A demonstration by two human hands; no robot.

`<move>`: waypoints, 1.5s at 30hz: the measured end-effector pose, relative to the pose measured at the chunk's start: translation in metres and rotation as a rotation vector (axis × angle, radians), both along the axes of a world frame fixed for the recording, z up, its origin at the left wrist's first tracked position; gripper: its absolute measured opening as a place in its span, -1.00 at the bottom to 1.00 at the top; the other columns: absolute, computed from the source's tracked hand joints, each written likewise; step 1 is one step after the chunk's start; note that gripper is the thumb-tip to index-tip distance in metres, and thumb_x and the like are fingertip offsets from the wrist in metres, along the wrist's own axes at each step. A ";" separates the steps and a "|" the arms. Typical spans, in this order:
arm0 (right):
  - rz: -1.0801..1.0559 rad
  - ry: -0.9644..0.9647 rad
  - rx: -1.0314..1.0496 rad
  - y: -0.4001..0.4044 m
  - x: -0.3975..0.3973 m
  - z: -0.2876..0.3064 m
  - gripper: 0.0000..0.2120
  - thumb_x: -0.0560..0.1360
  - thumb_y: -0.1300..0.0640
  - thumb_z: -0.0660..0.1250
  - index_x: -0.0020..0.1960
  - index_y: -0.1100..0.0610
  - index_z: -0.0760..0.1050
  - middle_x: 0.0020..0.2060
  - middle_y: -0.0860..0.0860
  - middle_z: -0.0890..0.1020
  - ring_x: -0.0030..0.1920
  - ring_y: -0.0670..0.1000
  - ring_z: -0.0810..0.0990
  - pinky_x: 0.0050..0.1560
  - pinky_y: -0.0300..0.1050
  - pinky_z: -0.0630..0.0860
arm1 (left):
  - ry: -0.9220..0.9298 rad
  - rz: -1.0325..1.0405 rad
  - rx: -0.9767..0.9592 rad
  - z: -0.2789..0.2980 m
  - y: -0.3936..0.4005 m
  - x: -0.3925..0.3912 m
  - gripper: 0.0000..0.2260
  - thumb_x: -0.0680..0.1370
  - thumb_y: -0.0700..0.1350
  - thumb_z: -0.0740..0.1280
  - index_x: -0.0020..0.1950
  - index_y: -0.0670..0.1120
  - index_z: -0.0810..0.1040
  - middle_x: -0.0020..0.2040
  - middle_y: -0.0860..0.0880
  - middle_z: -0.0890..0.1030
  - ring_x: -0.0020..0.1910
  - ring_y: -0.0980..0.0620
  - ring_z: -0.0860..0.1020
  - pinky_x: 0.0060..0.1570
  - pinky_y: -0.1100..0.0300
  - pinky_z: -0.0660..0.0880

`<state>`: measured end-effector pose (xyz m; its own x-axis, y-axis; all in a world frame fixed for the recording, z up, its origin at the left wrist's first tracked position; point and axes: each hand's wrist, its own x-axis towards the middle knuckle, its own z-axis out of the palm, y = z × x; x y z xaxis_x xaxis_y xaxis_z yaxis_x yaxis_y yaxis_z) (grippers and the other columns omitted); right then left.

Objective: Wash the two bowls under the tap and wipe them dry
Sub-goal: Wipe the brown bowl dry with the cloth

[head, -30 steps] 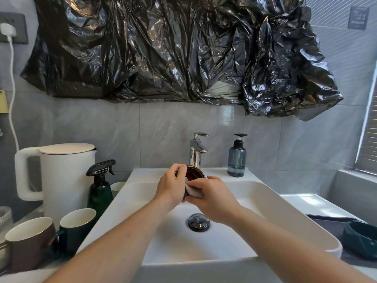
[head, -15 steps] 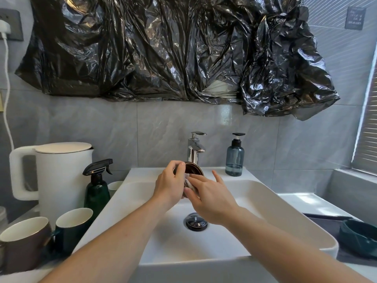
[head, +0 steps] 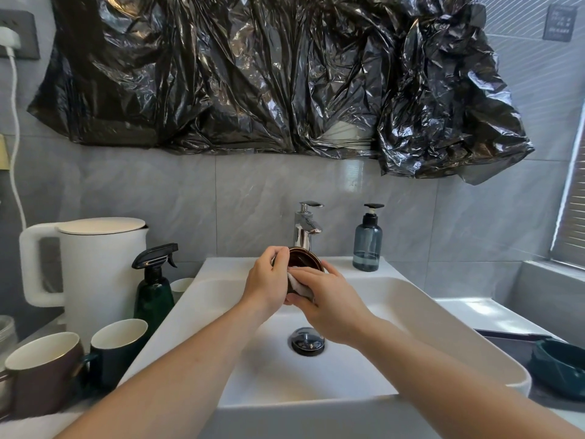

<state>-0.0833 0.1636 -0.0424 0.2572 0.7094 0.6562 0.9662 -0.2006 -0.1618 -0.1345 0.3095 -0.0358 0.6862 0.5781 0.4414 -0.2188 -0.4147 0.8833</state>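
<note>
Over the white sink [head: 443,315], my left hand [head: 266,283] grips a small dark brown bowl [head: 305,259] by its left rim, tilted on edge just below the chrome tap [head: 305,229]. My right hand [head: 329,305] holds a white cloth [head: 299,285] against the bowl's lower side, fingers curled around it. No water runs from the tap. A dark green bowl [head: 560,364] sits on a dark mat at the far right, partly cut off by the frame edge.
A blue-grey soap dispenser [head: 367,242] stands right of the tap. Left of the sink are a white kettle [head: 95,267], a green spray bottle [head: 153,283], a brown mug [head: 41,372] and a green mug [head: 117,350]. The drain plug [head: 307,342] lies below my hands.
My right hand's fingers spread open half a second ago and have curled back round the cloth against the bowl. The left hand keeps its hold on the bowl.
</note>
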 end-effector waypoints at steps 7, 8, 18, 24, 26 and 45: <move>-0.191 -0.017 0.171 -0.003 0.008 0.005 -0.69 0.61 0.08 0.27 -0.30 -0.06 0.36 -0.39 -0.10 0.54 -0.29 0.01 0.37 -0.10 -0.16 0.24 | 0.020 -0.031 0.194 -0.002 -0.013 -0.002 -0.77 0.66 0.18 0.20 0.04 0.14 0.60 -0.11 0.11 0.68 -0.02 -0.03 0.63 -0.03 -0.01 0.61; -0.208 -0.025 0.181 -0.005 0.011 0.005 -0.69 0.60 0.09 0.26 -0.31 -0.07 0.35 -0.40 -0.09 0.54 -0.29 0.03 0.38 -0.12 -0.15 0.23 | 0.025 -0.026 0.220 -0.003 -0.017 -0.002 -0.78 0.67 0.17 0.20 0.07 0.14 0.60 -0.10 0.12 0.69 0.01 -0.02 0.63 0.03 -0.06 0.62; -0.198 -0.066 0.137 -0.004 0.010 0.003 -0.79 0.57 0.12 0.35 0.10 -0.11 0.70 0.01 -0.18 0.74 0.03 -0.11 0.63 0.46 -0.06 0.26 | 0.009 0.029 0.061 0.007 -0.007 -0.009 -0.77 0.73 0.13 0.17 0.17 0.11 0.58 0.00 -0.03 0.66 -0.04 -0.13 0.67 -0.44 0.03 0.66; -0.312 -0.061 0.193 -0.003 0.012 0.007 -0.69 0.53 0.24 0.36 0.17 -0.03 0.72 0.07 -0.11 0.76 0.06 0.01 0.68 0.38 -0.05 0.36 | 0.027 -0.067 0.044 0.006 -0.018 -0.008 -0.79 0.73 0.08 0.20 0.15 0.08 0.61 0.00 -0.04 0.68 -0.07 -0.09 0.68 -0.46 0.07 0.63; -0.307 -0.031 0.199 -0.002 0.012 0.006 -0.70 0.54 0.25 0.33 0.15 0.00 0.72 0.01 -0.08 0.77 0.01 0.04 0.67 0.37 -0.02 0.42 | 0.027 -0.097 0.047 0.004 -0.020 -0.007 -0.80 0.73 0.07 0.21 0.12 0.09 0.62 -0.01 -0.05 0.68 -0.06 -0.10 0.68 -0.46 0.07 0.62; -0.236 0.073 -0.004 -0.005 -0.002 0.007 -0.76 0.57 0.10 0.21 -0.15 -0.13 0.59 -0.35 -0.19 0.47 -0.21 -0.06 0.39 0.49 -0.02 0.23 | 0.044 0.000 0.052 0.006 -0.007 -0.011 -0.79 0.70 0.11 0.22 0.04 0.11 0.61 -0.09 -0.03 0.68 -0.08 -0.14 0.67 -0.45 0.05 0.64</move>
<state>-0.0853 0.1587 -0.0351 0.4631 0.6265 0.6269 0.8781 -0.4205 -0.2285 -0.1458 0.3027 -0.0293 0.7054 0.5552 0.4407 -0.1806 -0.4604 0.8691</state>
